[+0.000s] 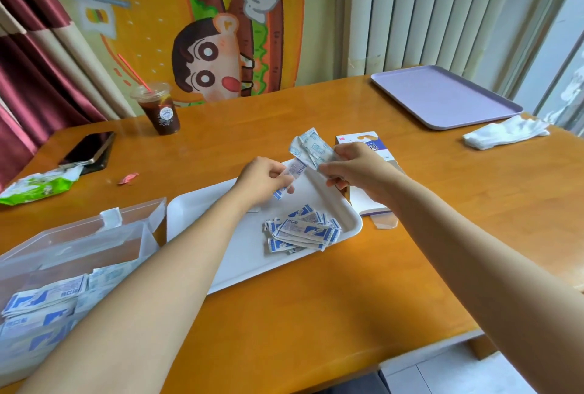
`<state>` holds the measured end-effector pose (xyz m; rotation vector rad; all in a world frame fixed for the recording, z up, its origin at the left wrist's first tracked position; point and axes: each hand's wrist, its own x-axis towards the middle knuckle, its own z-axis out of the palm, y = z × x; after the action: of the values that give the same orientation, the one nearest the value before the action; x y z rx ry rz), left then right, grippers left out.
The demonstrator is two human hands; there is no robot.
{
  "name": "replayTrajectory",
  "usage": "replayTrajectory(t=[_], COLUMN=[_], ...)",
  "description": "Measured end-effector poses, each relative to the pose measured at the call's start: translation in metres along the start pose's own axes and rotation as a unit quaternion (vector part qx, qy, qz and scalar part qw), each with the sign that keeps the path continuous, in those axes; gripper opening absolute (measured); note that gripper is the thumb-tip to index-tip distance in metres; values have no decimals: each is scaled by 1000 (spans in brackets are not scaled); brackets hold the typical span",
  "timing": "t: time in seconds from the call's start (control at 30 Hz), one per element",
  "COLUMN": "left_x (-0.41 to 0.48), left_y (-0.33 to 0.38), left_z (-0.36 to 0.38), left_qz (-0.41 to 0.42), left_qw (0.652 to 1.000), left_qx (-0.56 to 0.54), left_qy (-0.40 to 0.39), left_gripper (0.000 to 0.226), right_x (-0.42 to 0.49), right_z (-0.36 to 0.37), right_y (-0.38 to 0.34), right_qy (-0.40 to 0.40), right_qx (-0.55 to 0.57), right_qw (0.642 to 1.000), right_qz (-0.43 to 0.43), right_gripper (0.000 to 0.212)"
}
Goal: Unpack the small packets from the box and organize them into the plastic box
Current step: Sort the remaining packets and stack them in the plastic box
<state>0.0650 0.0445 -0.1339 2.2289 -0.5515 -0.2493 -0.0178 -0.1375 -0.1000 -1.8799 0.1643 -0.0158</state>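
Observation:
My right hand (357,169) holds a bunch of small white-and-blue packets (311,147) above the white tray (202,210). My left hand (265,180) pinches one packet (292,172) from that bunch, over the tray's far part. A pile of several packets (303,232) lies on the tray's right side. The opened cardboard box (369,144) lies on the table behind and under my right hand, partly hidden by it. The clear plastic box (72,245) stands at the near left, lid up, with several packets (44,302) stacked inside.
An iced drink cup with a straw (159,112), a phone (88,148), a green wrapper (38,186) and a red scrap (128,178) are on the table's left. A purple tray (442,96) and white cloth (505,133) sit at the far right.

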Motion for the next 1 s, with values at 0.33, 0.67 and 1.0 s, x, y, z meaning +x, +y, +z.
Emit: replayTrajectory(t=[0.33,0.67,1.0], left_x=[-26,-46,-56], left_y=[-2,-26,-31], left_z=[-17,-31,-40], left_qz=[-61,-141,-195], left_qw=[995,926,942], left_qx=[37,348,268], left_qy=[-68,25,44], left_gripper=[12,40,14], right_x=[-3,-10,6], right_z=[15,26,50], right_y=[-3,-17,-9], right_qy=[-46,-88,-78], right_qx=[-207,-309,-148], right_qw=[977,946,986], right_qz=[8,35,16], right_gripper=[5,11,4])
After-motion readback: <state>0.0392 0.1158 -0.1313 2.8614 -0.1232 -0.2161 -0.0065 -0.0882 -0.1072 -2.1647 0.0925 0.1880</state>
